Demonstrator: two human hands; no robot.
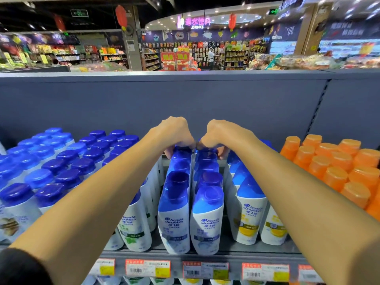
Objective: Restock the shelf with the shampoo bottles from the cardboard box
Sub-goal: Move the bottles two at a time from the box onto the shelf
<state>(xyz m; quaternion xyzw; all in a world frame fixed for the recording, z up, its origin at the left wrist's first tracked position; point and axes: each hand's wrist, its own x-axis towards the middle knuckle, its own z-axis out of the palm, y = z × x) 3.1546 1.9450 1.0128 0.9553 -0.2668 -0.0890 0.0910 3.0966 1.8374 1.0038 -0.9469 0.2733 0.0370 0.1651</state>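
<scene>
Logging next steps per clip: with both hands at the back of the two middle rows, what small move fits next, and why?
Probably draw both rows forward: the left hand and right hand curl over the rearmost blue-capped white shampoo bottles, facing up the grey metal shelf.

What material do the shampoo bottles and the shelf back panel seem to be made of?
Shampoo bottles: most likely glossy plastic, white bodies with shiny blue caps that catch highlights. Shelf back panel: probably painted metal, matte grey-blue, with a slotted upright at the right.
</scene>
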